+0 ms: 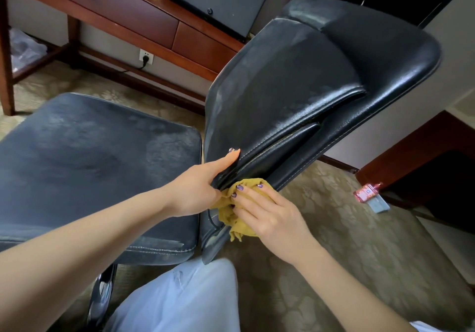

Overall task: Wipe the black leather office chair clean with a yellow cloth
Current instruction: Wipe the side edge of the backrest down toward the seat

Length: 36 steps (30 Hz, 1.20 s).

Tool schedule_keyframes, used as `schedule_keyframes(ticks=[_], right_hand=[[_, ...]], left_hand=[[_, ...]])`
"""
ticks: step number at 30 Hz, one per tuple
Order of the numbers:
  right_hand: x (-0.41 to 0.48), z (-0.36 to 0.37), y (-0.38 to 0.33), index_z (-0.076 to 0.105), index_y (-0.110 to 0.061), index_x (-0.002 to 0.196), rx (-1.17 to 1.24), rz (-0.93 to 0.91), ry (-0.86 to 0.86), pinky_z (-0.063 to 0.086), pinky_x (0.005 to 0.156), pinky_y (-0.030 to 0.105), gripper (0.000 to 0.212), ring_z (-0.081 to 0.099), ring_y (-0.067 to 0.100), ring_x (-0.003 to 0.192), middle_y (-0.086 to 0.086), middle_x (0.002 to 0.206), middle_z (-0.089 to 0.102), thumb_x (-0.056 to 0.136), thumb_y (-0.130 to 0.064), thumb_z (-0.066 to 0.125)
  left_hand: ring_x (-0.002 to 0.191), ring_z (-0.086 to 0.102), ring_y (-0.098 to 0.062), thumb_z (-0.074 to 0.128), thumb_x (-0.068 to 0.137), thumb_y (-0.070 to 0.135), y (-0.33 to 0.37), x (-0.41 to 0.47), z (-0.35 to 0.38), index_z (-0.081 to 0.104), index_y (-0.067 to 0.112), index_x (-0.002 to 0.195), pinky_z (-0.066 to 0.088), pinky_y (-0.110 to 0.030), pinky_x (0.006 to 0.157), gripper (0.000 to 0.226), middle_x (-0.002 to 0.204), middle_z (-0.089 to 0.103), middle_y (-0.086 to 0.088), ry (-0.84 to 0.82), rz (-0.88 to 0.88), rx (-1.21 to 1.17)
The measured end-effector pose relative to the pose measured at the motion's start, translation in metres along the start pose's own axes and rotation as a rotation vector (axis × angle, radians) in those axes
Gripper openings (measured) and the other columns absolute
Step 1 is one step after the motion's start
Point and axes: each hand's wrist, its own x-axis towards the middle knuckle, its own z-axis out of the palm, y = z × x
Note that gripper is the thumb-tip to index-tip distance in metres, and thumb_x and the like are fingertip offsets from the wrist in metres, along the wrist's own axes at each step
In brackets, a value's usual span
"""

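From my remote seat, the patterned beige carpet fills most of the floor. The black leather office chair stands on it at the middle of the view, with its backrest tilted up to the right and its dusty, streaked seat spreading to the left. Behind the chair runs a dark red wooden desk with a ring-pull drawer, and a flat dark case lies on top of it. A pale trouser leg shows at the bottom edge. The left hand grips the lower edge of the backrest, thumb stretched along the leather and the other fingers curled out of sight behind the edge. Just beside it, the right hand holds the bunched yellow cloth against the underside of that same edge, its fingers slightly spread and bent over the fabric. Well apart to the right, a small pink object lies on the carpet. A wall socket with a plug sits under the desk.
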Motion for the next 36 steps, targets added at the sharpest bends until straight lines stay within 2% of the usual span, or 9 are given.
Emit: schedule_keyframes(ticks=[6,10,15,20,27,30,32,34,36], right_hand=[[0.001,-0.028,0.025,0.075,-0.013,0.1,-0.037,0.034,0.037,0.034,0.11,0.035,0.025,0.06,0.021,0.117,0.006,0.115,0.069,0.097,-0.01,0.05],[0.007,-0.05,0.04,0.075,-0.013,0.101,-0.085,0.108,0.086,0.03,0.109,0.034,0.02,0.058,0.023,0.119,0.006,0.116,0.069,0.092,-0.01,0.057],[0.021,-0.071,0.056,0.075,-0.011,0.102,-0.117,0.257,0.205,0.033,0.104,0.033,0.019,0.061,0.024,0.113,0.007,0.113,0.07,0.09,-0.019,0.064],[0.033,-0.062,0.048,0.076,-0.014,0.096,-0.077,0.362,0.242,0.036,0.095,0.038,0.027,0.058,0.021,0.104,0.005,0.099,0.073,0.087,-0.036,0.065],[0.043,-0.059,0.04,0.074,-0.015,0.093,-0.041,0.392,0.201,0.032,0.093,0.037,0.027,0.052,0.02,0.094,0.001,0.09,0.07,0.086,-0.039,0.063],[0.04,-0.05,0.034,0.074,-0.015,0.091,-0.038,0.339,0.177,0.034,0.092,0.037,0.025,0.055,0.021,0.093,0.001,0.09,0.07,0.086,-0.038,0.063],[0.038,-0.041,0.025,0.074,-0.015,0.091,-0.018,0.272,0.139,0.033,0.095,0.036,0.022,0.054,0.021,0.096,0.001,0.093,0.07,0.085,-0.033,0.063],[0.038,-0.03,0.013,0.073,-0.015,0.09,0.017,0.196,0.094,0.031,0.101,0.033,0.017,0.053,0.02,0.101,0.002,0.095,0.07,0.082,-0.027,0.065],[0.037,-0.02,0.002,0.073,-0.015,0.09,0.055,0.152,0.053,0.025,0.106,0.03,0.014,0.051,0.019,0.107,0.001,0.097,0.07,0.08,-0.022,0.065]], left_hand=[[0.133,0.036,-0.005,0.046,0.087,-0.007,0.005,-0.006,0.001,0.011,0.043,0.148,0.037,-0.008,0.089,0.085,0.153,0.015,0.024,0.017,-0.004,0.045],[0.101,0.055,-0.011,0.044,0.087,-0.005,0.009,-0.008,-0.001,0.009,0.047,0.146,0.045,-0.023,0.086,0.086,0.149,0.012,0.03,0.005,-0.031,0.061],[0.063,0.043,0.007,0.046,0.088,-0.002,0.005,-0.006,0.0,0.009,0.05,0.145,0.043,-0.013,0.072,0.085,0.141,0.009,0.037,-0.003,-0.049,0.066],[0.101,0.038,-0.004,0.046,0.088,-0.003,0.0,-0.005,0.001,0.007,0.051,0.144,0.041,-0.029,0.098,0.087,0.149,0.01,0.035,-0.019,-0.023,0.061],[0.102,0.042,-0.007,0.046,0.087,-0.004,-0.003,-0.003,0.0,0.007,0.054,0.143,0.043,-0.031,0.097,0.09,0.149,0.01,0.035,-0.022,-0.006,0.052],[0.097,0.04,-0.009,0.045,0.086,-0.005,-0.003,-0.003,-0.001,0.011,0.064,0.131,0.044,-0.037,0.095,0.089,0.148,0.029,0.025,-0.009,-0.01,0.006],[0.103,0.043,-0.008,0.045,0.084,-0.006,-0.003,-0.002,-0.001,0.015,0.065,0.128,0.044,-0.028,0.09,0.088,0.143,0.045,0.01,0.002,-0.005,-0.035],[0.119,0.042,-0.002,0.045,0.085,-0.007,-0.004,-0.002,-0.001,0.017,0.055,0.139,0.04,-0.012,0.085,0.087,0.146,0.04,0.014,0.001,-0.014,-0.052],[0.124,0.042,-0.004,0.045,0.085,-0.008,-0.004,-0.002,-0.001,0.017,0.047,0.145,0.042,-0.015,0.086,0.086,0.148,0.035,0.015,0.013,-0.028,-0.036]])
